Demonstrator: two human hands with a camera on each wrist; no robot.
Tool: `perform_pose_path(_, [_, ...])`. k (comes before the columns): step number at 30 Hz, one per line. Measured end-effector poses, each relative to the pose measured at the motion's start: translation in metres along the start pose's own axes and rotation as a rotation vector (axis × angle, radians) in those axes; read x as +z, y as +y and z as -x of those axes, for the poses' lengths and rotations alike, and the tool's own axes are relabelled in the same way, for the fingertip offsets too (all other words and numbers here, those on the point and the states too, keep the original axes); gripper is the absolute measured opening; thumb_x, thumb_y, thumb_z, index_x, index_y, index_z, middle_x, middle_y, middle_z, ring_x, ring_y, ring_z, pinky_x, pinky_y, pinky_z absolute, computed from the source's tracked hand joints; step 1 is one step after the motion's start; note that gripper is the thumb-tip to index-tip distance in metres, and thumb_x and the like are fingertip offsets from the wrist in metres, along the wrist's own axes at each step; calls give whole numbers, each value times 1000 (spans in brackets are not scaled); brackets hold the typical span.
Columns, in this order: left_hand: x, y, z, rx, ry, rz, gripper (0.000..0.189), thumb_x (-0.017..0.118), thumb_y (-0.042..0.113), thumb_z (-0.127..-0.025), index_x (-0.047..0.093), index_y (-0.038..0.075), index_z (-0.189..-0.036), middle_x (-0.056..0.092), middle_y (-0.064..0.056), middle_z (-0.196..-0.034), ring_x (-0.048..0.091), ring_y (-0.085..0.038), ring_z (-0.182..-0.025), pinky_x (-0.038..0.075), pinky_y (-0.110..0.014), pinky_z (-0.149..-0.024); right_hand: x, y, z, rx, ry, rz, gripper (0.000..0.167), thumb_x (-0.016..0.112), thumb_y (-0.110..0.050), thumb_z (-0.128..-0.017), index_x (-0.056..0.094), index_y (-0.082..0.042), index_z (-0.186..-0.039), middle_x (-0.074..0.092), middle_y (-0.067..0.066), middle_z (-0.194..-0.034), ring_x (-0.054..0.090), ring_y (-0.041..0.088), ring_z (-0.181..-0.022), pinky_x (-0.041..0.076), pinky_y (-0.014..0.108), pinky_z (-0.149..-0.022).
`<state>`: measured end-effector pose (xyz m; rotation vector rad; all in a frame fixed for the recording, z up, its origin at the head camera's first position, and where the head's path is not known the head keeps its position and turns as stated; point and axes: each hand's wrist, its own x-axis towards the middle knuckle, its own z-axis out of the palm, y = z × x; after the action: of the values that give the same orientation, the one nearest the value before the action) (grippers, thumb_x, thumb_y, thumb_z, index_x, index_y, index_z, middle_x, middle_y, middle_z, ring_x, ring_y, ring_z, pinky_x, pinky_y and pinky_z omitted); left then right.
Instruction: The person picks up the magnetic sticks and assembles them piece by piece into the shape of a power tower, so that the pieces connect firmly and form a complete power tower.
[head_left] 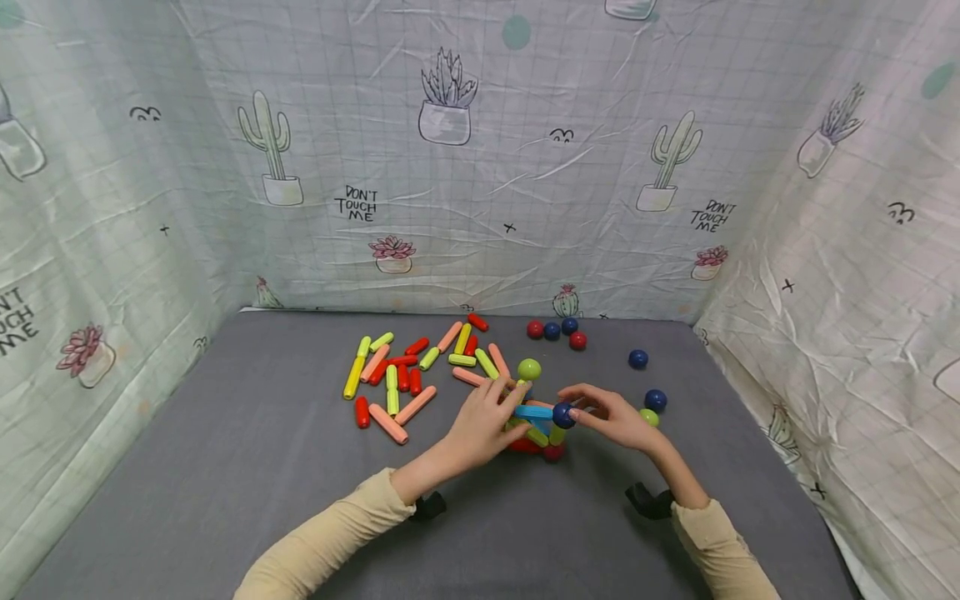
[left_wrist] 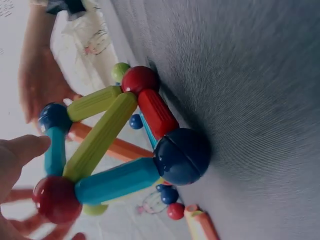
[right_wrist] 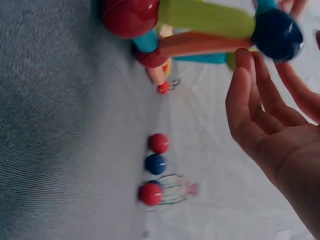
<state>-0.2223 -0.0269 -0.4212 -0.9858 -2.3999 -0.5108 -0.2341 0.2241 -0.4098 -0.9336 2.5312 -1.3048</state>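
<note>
A frame of coloured magnetic sticks and balls (head_left: pixel 534 412) stands on the grey table between both hands. My left hand (head_left: pixel 480 423) holds its left side. In the left wrist view the thumb (left_wrist: pixel 32 149) lies by a blue stick (left_wrist: pixel 117 180), with the fingers spread behind a red ball (left_wrist: pixel 57 199). At the frame's upper right corner my right hand (head_left: pixel 617 418) pinches a dark blue ball (right_wrist: pixel 277 35), thumb and fingertips against it. A green stick (right_wrist: pixel 207 17) and an orange stick (right_wrist: pixel 205 44) meet that ball. A green ball (head_left: pixel 529 369) tops the far side.
Loose red, yellow, green and peach sticks (head_left: pixel 415 404) lie scattered left of and behind the frame. Red and blue balls (head_left: pixel 552 331) sit at the back edge; further blue balls (head_left: pixel 656 400) and a green ball (head_left: pixel 648 417) lie to the right. Patterned cloth (head_left: pixel 480 183) surrounds the table.
</note>
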Motion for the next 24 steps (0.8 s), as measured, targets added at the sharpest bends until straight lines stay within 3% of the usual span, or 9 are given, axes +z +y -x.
perform_pose_path(2, [-4, -4, 9, -132, -48, 185, 61, 69, 30, -77, 43, 9, -128, 50, -8, -106, 49, -18, -88, 44, -26, -69, -5, 8, -3, 55, -20, -103, 35, 41, -21, -95, 46, 0, -123, 54, 22, -118, 58, 7, -92, 51, 36, -76])
perform_pose_path(4, [-8, -8, 19, -303, -117, 441, 61, 66, 25, -80, 38, 7, -130, 51, -12, -108, 53, -21, -89, 47, -26, -67, -9, 17, -8, 135, -47, -214, 43, 35, -30, -97, 43, 1, -127, 50, 26, -122, 58, 9, -97, 49, 41, -80])
perform_pose_path(7, [-11, -16, 31, -600, -244, 842, 52, 56, 18, -87, 31, 3, -131, 51, -20, -114, 59, -29, -91, 51, -30, -68, -13, 33, -20, 252, -101, -335, 58, 24, -42, -97, 36, 2, -132, 43, 27, -130, 54, 22, -111, 44, 45, -90])
perform_pose_path(9, [-12, -20, 37, -795, -316, 1058, 47, 47, 17, -91, 29, -1, -130, 51, -25, -115, 60, -33, -92, 53, -34, -67, -13, 44, -30, 310, -146, -405, 66, 17, -48, -95, 30, 2, -136, 37, 26, -136, 47, 31, -119, 37, 49, -97])
perform_pose_path(12, [-11, -25, 44, -1017, -407, 1345, 48, 35, 22, -95, 22, -4, -133, 46, -31, -122, 58, -38, -102, 52, -44, -76, -8, 57, -47, 350, -209, -499, 73, 8, -53, -93, 21, 2, -140, 27, 24, -142, 33, 39, -127, 25, 54, -103])
perform_pose_path(14, [-9, -26, 47, -1113, -453, 1534, 52, 30, 27, -96, 15, -3, -136, 40, -34, -128, 52, -41, -110, 46, -51, -84, -4, 64, -58, 351, -242, -571, 77, 7, -56, -92, 16, 3, -140, 20, 25, -144, 25, 41, -131, 20, 55, -105])
perform_pose_path(18, [-5, -26, 47, -1198, -478, 1839, 57, 24, 31, -96, 5, -2, -139, 24, -37, -137, 33, -47, -124, 31, -59, -96, 4, 73, -74, 313, -313, -617, 85, 9, -64, -88, 10, 1, -142, 14, 25, -146, 23, 38, -132, 25, 51, -105])
perform_pose_path(21, [-1, -28, 45, -1237, -440, 1922, 57, 23, 31, -95, 8, -5, -137, 20, -37, -138, 28, -49, -126, 27, -59, -99, 11, 73, -81, 309, -349, -548, 84, 6, -63, -87, 7, 0, -142, 12, 25, -146, 20, 38, -134, 22, 51, -106])
perform_pose_path(24, [-1, -32, 41, -1289, -400, 1934, 57, 24, 32, -95, 12, -7, -136, 21, -38, -137, 28, -49, -126, 27, -57, -101, 17, 68, -84, 339, -347, -481, 78, 3, -57, -90, 8, 0, -142, 11, 26, -146, 15, 40, -135, 15, 52, -108])
